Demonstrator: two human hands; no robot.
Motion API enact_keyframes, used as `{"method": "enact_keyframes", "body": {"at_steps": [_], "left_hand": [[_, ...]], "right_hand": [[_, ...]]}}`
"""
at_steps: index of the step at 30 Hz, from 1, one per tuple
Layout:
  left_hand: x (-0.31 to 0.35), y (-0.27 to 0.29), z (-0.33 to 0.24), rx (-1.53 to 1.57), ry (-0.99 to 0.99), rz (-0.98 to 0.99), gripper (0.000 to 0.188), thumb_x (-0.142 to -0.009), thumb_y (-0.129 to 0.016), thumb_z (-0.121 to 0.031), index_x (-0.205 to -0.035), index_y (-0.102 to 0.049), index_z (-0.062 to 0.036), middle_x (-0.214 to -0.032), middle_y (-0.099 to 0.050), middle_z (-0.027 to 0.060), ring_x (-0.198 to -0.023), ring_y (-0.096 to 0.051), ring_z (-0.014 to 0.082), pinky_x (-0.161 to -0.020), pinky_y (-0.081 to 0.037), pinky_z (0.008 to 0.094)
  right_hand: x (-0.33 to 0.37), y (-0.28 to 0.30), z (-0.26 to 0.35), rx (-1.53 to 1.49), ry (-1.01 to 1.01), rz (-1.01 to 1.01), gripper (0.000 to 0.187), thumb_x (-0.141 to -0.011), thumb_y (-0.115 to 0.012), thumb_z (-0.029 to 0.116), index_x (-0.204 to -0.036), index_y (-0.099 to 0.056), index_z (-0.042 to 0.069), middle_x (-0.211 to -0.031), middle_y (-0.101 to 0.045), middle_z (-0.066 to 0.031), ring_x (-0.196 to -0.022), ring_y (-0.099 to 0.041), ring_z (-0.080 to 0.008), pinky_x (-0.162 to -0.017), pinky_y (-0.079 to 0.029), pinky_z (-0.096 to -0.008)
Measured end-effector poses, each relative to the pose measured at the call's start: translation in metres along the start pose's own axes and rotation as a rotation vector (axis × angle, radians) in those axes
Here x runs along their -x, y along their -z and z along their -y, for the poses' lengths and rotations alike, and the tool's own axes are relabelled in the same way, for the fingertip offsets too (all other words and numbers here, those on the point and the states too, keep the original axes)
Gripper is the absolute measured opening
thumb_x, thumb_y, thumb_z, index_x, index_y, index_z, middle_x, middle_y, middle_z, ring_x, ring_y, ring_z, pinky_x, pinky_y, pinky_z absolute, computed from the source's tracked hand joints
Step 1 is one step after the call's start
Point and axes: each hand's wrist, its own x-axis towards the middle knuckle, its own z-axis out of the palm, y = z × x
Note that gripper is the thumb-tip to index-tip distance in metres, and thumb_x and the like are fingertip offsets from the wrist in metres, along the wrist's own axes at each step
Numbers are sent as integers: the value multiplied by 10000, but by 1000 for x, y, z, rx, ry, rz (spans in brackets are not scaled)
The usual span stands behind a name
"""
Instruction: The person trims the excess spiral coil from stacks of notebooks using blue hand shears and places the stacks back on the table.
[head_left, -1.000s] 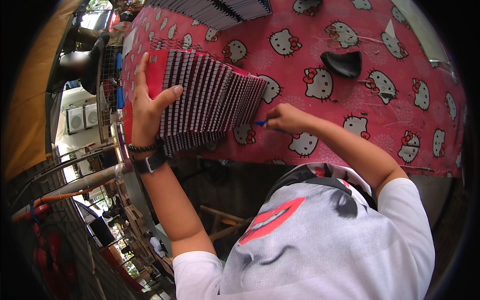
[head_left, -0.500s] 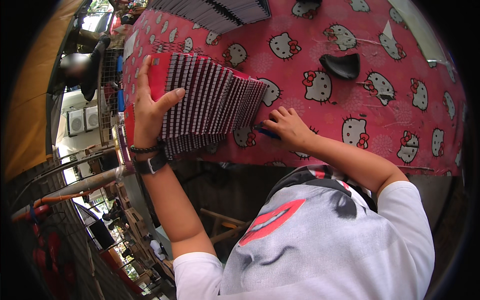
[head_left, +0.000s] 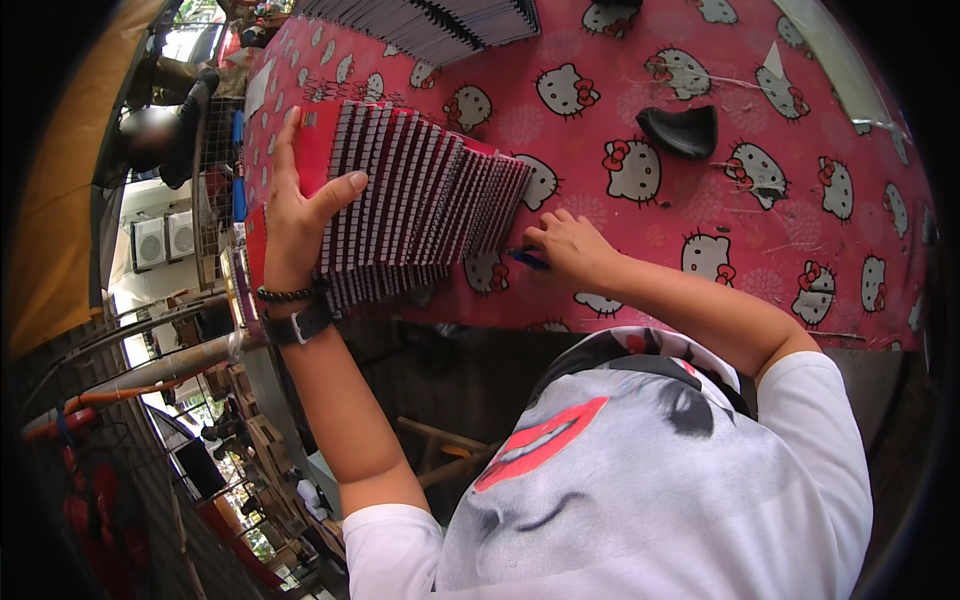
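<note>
A fanned row of thin red-and-white striped cards or packets (head_left: 425, 205) lies on a table covered with a red cartoon-cat cloth (head_left: 700, 270). My left hand (head_left: 300, 215) presses flat on the left end of the row, thumb across the top cards. My right hand (head_left: 565, 245) rests on the cloth at the right end of the row, fingers closed around a blue pen (head_left: 527, 259) whose tip points toward the cards.
A second fanned row of dark striped cards (head_left: 430, 25) lies at the far edge. A black curved object (head_left: 680, 130) sits on the cloth to the right. Railings, pipes and wall units show beyond the table's left edge.
My right hand has moved left along the cloth with the pen, closer to the right end of the card row. My left hand has stayed on the cards.
</note>
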Motion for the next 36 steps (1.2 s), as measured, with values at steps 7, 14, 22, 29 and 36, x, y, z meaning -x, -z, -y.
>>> {"method": "enact_keyframes", "body": {"at_steps": [7, 14, 22, 29, 36], "left_hand": [[0, 1, -4, 26, 24, -2, 1000, -621, -737, -412, -1422, -287, -18, -1420, -344, 220, -1303, -358, 304, -1083, -266, 388], [0, 3, 0, -24, 3, -8, 995, -623, -742, -403, -1420, -291, -14, -1411, -360, 221, -1300, -366, 298, -1079, -275, 379], [-1, 1, -3, -65, -29, -17, 1002, -627, -745, -438, -1422, -293, -29, -1406, -376, 214, -1296, -377, 314, -1069, -290, 387], [2, 2, 5, -159, -69, -44, 1092, -637, -721, -592, -1439, -232, -36, -1416, -362, 217, -1305, -368, 319, -1072, -283, 416], [-7, 22, 23, 299, -130, -245, 848, -859, -381, -671, -1445, -236, -75, -1460, -315, 163, -1309, -353, 297, -1112, -190, 432]], "right_hand": [[5, -25, -8, 248, 199, -235, 388, -685, -699, 248, -1030, -579, 116, -985, -514, -94, -982, -476, -257, -763, -390, -380], [-17, -11, -3, 106, 79, 44, 400, -682, -691, 265, -1047, -634, 113, -1009, -579, -132, -989, -551, -312, -814, -467, -446], [-66, 29, -14, -512, -326, 617, 369, -775, -651, 323, -1002, -620, 34, -854, -633, -132, -674, -659, -261, -586, -556, -424], [30, 19, -9, 337, -58, -149, 477, -695, -722, 350, -1085, -583, 114, -1071, -528, -110, -1080, -476, -279, -869, -385, -429], [81, 53, -56, 447, -257, -443, 551, -710, -735, 301, -1188, -520, 134, -1140, -499, -95, -1129, -431, -271, -929, -339, -471]]}}
